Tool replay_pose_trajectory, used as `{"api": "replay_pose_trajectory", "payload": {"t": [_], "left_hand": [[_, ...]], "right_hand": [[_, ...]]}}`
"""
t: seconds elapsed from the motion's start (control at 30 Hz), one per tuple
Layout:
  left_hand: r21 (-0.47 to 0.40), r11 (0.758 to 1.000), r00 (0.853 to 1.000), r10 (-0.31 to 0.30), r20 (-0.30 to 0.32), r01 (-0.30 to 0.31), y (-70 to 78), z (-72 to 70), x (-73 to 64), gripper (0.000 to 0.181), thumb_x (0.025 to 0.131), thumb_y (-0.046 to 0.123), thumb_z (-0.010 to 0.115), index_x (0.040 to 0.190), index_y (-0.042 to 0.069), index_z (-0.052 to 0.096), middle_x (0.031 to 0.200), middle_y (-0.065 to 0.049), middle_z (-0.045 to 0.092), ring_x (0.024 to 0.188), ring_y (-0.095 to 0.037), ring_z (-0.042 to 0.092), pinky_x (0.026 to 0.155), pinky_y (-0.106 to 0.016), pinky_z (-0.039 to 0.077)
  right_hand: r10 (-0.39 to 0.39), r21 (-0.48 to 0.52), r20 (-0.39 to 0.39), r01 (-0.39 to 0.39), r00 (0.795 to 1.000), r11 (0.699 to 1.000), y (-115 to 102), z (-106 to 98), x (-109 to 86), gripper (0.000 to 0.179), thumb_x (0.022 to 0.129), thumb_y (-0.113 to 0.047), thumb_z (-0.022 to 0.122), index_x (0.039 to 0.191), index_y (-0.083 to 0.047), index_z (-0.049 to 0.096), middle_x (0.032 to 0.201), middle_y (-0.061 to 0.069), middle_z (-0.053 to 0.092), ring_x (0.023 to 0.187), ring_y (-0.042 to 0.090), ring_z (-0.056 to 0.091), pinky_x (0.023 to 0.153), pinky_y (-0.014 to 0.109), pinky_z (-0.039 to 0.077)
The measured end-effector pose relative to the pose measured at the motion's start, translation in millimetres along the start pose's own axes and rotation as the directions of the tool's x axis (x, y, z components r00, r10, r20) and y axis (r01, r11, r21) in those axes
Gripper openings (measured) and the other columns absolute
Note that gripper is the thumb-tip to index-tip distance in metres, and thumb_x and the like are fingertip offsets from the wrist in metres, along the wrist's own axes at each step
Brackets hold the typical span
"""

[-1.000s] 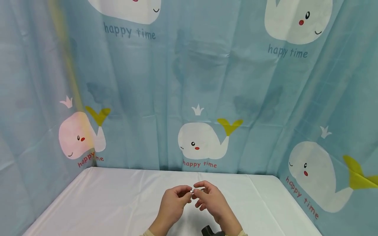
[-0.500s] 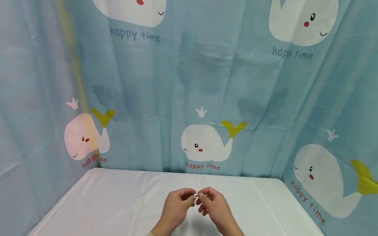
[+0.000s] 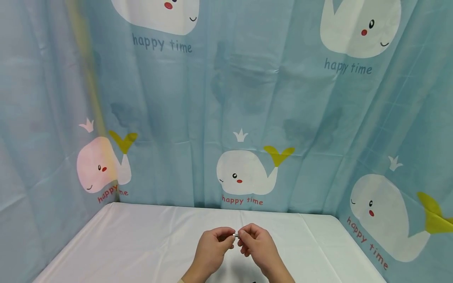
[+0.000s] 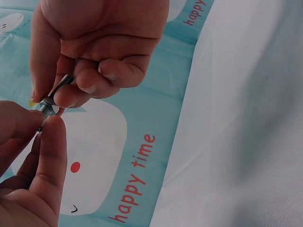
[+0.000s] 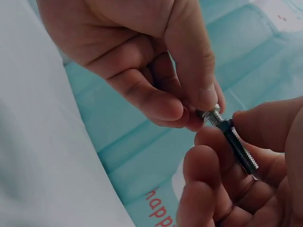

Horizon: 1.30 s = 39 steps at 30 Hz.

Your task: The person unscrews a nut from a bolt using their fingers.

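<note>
Both hands meet over the table at a small metal bolt (image 3: 236,235). In the right wrist view, the bolt's bright threaded section (image 5: 213,116), dark collar (image 5: 227,125) and longer threaded shank (image 5: 244,153) lie in line. My left hand (image 3: 210,247) pinches the bright end between thumb and fingers, covering its tip. With thumb and fingertips, my right hand (image 3: 258,245) holds the bolt around the collar and shank. The left wrist view shows the left hand (image 4: 35,161) low at left and the right hand (image 4: 102,52) above, with the shank (image 4: 62,85) against its fingers.
A white cloth covers the table (image 3: 141,239) below and around the hands. Behind it and at both sides hangs a blue curtain (image 3: 159,118) printed with whales. A small piece of something black shows at the bottom edge of the head view.
One second ago the right index finger was lifted and apart; half a second ago it had come down on the bolt. Since then the right fingers have shifted slightly, and the left hand keeps its pinch.
</note>
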<state>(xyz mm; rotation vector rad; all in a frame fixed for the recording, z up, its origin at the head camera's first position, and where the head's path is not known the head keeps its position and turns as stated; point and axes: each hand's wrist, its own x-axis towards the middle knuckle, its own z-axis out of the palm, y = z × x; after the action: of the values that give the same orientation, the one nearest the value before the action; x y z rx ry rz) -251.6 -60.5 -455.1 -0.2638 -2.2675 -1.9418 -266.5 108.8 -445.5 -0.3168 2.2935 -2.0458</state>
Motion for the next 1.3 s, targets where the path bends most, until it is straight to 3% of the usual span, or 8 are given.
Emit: {"api": "replay_pose_trajectory", "payload": {"t": [0.17, 0.4, 0.6, 0.77, 0.9, 1.03, 1.2, 1.3], "left_hand": [[0.002, 1.000, 1.000, 0.008, -0.014, -0.008, -0.5, -1.1, 1.1, 0.013, 0.090, 0.011, 0.074, 0.101, 0.005, 0.075, 0.085, 0.000, 0.071, 0.071, -0.017, 0.066, 0.066, -0.030, 0.054], [-0.004, 1.000, 1.000, 0.025, -0.013, -0.025, -0.8, -2.6, 1.5, 0.011, 0.090, 0.011, 0.073, 0.099, 0.006, 0.075, 0.085, 0.000, 0.071, 0.072, -0.017, 0.066, 0.066, -0.028, 0.054], [-0.008, 1.000, 1.000, 0.018, -0.016, -0.018, 0.0, -3.4, 1.1, 0.013, 0.090, 0.011, 0.074, 0.101, 0.005, 0.075, 0.087, -0.001, 0.071, 0.073, -0.017, 0.067, 0.067, -0.029, 0.055], [-0.007, 1.000, 1.000, 0.013, -0.011, -0.013, 0.3, -2.3, 1.4, 0.014, 0.090, 0.012, 0.074, 0.102, 0.004, 0.074, 0.088, -0.003, 0.071, 0.073, -0.017, 0.066, 0.067, -0.030, 0.055], [-0.009, 1.000, 1.000, 0.010, -0.014, -0.010, 0.2, -1.4, 1.8, 0.013, 0.090, 0.011, 0.073, 0.101, 0.004, 0.074, 0.087, -0.003, 0.071, 0.072, -0.018, 0.066, 0.066, -0.029, 0.055], [-0.019, 1.000, 1.000, 0.006, -0.016, -0.006, -0.6, -1.0, 1.9, 0.013, 0.090, 0.012, 0.074, 0.101, 0.005, 0.075, 0.088, -0.001, 0.071, 0.072, -0.017, 0.066, 0.067, -0.031, 0.055], [-0.020, 1.000, 1.000, 0.005, -0.012, -0.005, -1.8, -0.1, 2.0, 0.012, 0.090, 0.012, 0.073, 0.100, 0.005, 0.075, 0.088, -0.002, 0.071, 0.072, -0.017, 0.066, 0.067, -0.031, 0.055], [-0.026, 1.000, 1.000, 0.000, -0.010, 0.000, -1.9, 0.5, 2.0, 0.012, 0.090, 0.011, 0.073, 0.100, 0.005, 0.075, 0.088, -0.002, 0.071, 0.072, -0.018, 0.066, 0.067, -0.031, 0.055]], "right_hand": [[-0.009, -0.015, -0.007, 0.009, 1.000, 1.000, -1.3, -0.2, 1.3, 0.022, 0.092, -0.011, 0.068, 0.111, -0.002, 0.065, 0.095, 0.011, 0.067, 0.070, 0.024, 0.064, 0.057, 0.033, 0.053], [0.008, 0.007, 0.036, -0.009, 0.999, 1.000, 0.8, -0.2, 1.5, 0.024, 0.098, -0.021, 0.064, 0.109, 0.000, 0.067, 0.087, 0.012, 0.068, 0.067, 0.024, 0.064, 0.059, 0.033, 0.053], [-0.001, -0.001, 0.025, 0.001, 1.000, 1.000, -3.0, -1.1, 0.6, 0.027, 0.095, -0.013, 0.065, 0.120, -0.002, 0.065, 0.102, 0.011, 0.067, 0.074, 0.029, 0.068, 0.062, 0.036, 0.055], [0.014, 0.005, 0.016, -0.014, 1.000, 1.000, -3.7, -1.7, 0.1, 0.025, 0.099, -0.023, 0.064, 0.110, -0.001, 0.067, 0.090, 0.011, 0.068, 0.071, 0.028, 0.067, 0.061, 0.035, 0.055], [-0.013, 0.013, 0.013, 0.013, 1.000, 1.000, -1.6, -1.6, 1.3, 0.015, 0.094, -0.010, 0.065, 0.106, -0.001, 0.066, 0.096, 0.013, 0.067, 0.071, 0.026, 0.066, 0.059, 0.033, 0.054], [0.004, 0.033, 0.023, -0.005, 1.000, 0.999, 0.5, -1.9, 2.1, 0.027, 0.091, -0.007, 0.064, 0.117, -0.002, 0.063, 0.107, 0.013, 0.065, 0.074, 0.027, 0.066, 0.060, 0.034, 0.054], [0.044, 0.044, 0.045, -0.046, 0.998, 0.998, 0.5, -1.0, 1.2, 0.027, 0.100, -0.025, 0.061, 0.112, 0.000, 0.064, 0.089, 0.012, 0.068, 0.066, 0.023, 0.064, 0.059, 0.032, 0.053], [0.017, 0.051, 0.034, -0.019, 0.999, 0.998, -1.1, -0.9, 0.5, 0.017, 0.099, -0.014, 0.061, 0.106, 0.000, 0.065, 0.090, 0.012, 0.067, 0.068, 0.023, 0.064, 0.059, 0.032, 0.053]]}}
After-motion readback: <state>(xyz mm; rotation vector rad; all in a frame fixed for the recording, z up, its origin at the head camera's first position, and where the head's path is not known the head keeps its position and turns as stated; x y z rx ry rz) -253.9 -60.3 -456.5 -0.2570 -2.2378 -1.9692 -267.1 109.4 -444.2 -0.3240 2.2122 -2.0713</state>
